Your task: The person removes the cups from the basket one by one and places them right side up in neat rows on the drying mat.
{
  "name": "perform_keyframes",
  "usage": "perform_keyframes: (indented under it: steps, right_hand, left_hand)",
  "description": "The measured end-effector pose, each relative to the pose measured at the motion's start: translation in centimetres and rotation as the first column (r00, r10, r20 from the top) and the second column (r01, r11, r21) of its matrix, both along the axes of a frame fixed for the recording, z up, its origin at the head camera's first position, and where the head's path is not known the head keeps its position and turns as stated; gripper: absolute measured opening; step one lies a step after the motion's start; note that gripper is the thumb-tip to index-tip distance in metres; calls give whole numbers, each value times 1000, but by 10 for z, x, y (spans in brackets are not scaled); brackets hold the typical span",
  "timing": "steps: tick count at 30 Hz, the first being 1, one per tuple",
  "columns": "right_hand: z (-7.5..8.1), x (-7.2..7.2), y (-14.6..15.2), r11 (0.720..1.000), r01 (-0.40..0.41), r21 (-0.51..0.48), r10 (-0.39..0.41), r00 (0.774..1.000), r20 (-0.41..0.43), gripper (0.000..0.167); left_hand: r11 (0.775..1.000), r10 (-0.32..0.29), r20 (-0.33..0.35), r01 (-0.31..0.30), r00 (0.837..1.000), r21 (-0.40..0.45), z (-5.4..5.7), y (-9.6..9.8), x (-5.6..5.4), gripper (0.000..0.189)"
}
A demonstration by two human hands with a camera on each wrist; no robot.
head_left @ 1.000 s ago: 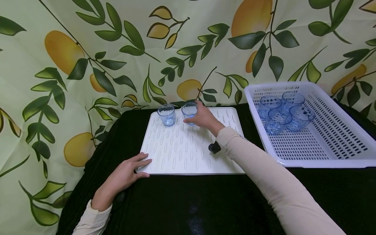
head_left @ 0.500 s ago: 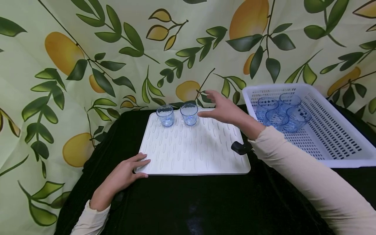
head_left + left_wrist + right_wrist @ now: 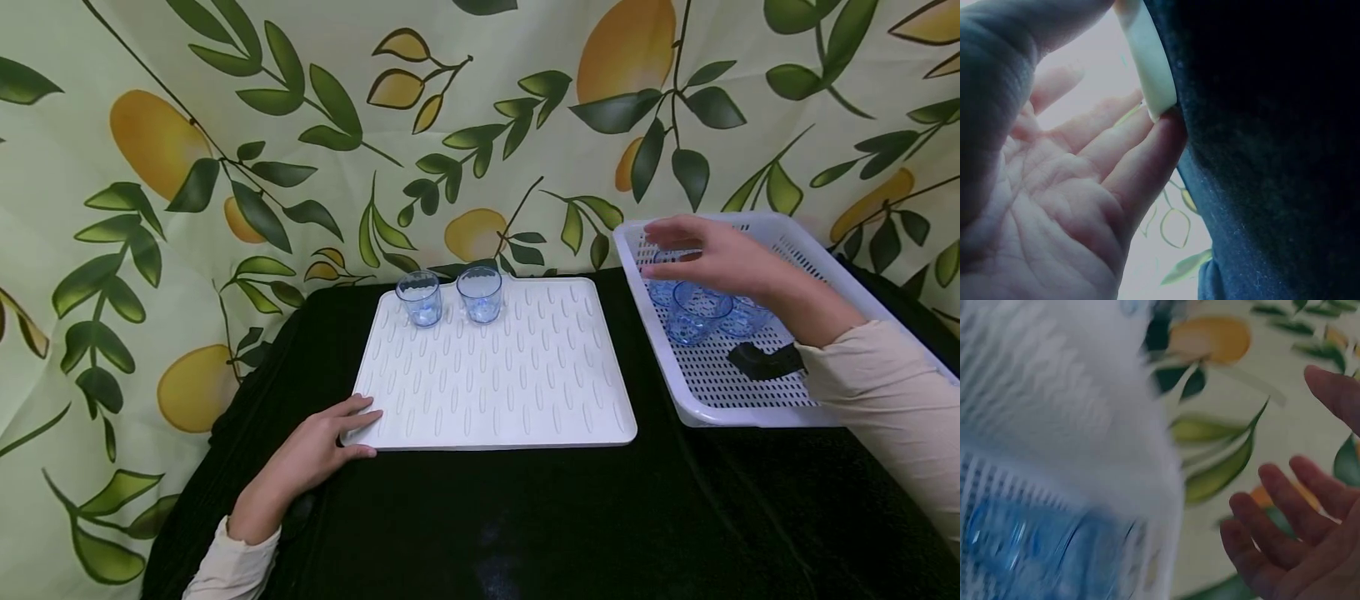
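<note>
Two clear blue glasses, the left glass point(image 3: 419, 298) and the right glass point(image 3: 480, 295), stand upright side by side at the back of a white ridged mat point(image 3: 495, 375). My left hand point(image 3: 315, 446) rests at the mat's front left corner, fingers relaxed over its edge. Over the white plastic basket point(image 3: 693, 417) hovers my right hand point(image 3: 720, 258), fingers spread and holding nothing. Beneath it several more blue glasses point(image 3: 697, 312) stand in the basket, partly hidden by the hand. The right wrist view shows the bare fingers point(image 3: 1279, 531) beside the basket wall.
A black cloth point(image 3: 487, 517) covers the table under the mat and basket. Behind hangs a curtain point(image 3: 337, 208) printed with lemons and leaves. A black strap piece point(image 3: 765, 362) sits at my right wrist.
My right hand has let go of the right glass on the mat and moved right, over the basket. The left hand has stayed at the mat's corner.
</note>
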State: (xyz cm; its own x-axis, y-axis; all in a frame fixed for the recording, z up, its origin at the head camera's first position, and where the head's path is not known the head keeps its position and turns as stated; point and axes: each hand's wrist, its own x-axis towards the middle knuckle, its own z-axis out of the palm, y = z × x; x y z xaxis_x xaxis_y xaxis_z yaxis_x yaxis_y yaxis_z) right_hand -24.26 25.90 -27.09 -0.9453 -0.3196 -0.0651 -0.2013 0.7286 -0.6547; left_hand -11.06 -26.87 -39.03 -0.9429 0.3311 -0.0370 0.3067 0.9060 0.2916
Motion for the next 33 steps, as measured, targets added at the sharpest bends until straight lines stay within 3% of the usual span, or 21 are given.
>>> perform_keyframes:
  steps: [6, 12, 21, 26, 33]
  right_hand:
    - [-24, -12, 38, 998, 23, 64, -21, 1000, -17, 77]
    - [-47, -14, 62, 996, 6, 94, -6, 1000, 3, 75]
    - [-59, -14, 73, 993, -4, 118, 2, 1000, 22, 80]
    - [-64, -14, 73, 993, -40, 107, 33, 997, 67, 95]
    - [-66, -14, 72, 987, -127, 95, 123, 992, 39, 122]
  left_hand:
    - [1000, 4, -3, -4, 1000, -11, 0, 0, 0, 53]
    - [1000, 7, -2, -7, 1000, -8, -1, 1, 1, 53]
    - [1000, 1, -17, -1, 1000, -3, 1, 1, 2, 53]
    - [1000, 10, -5, -10, 1000, -5, 0, 1, 2, 53]
    - [1000, 13, 2, -13, 1000, -9, 0, 1, 1, 53]
